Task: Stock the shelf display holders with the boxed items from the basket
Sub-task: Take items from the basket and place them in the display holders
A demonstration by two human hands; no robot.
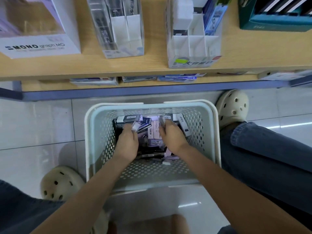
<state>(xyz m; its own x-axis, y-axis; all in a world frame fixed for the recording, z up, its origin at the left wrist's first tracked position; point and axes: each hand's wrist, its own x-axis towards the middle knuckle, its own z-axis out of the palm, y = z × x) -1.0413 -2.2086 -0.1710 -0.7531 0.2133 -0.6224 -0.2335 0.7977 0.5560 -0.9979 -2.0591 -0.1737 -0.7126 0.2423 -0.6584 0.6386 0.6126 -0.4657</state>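
Note:
A pale perforated basket (94,132) stands on the floor in front of the shelf, holding several small black, white and lilac boxes (154,132). Both my hands are down inside it. My left hand (127,141) has its fingers curled round a small white box (135,127). My right hand (171,135) grips a small greyish box (162,121) at the fingertips. On the wooden shelf (152,65) above stand a clear display holder (121,31) with white dividers and a white partitioned holder (194,41) that has bare compartments.
A large white MONO graph box (37,31) sits at the shelf's left, a teal box (276,16) at its right. Flat packs (177,78) lie on the lower shelf. My two cream clogs (233,107) and denim-clad knees flank the basket on the tiled floor.

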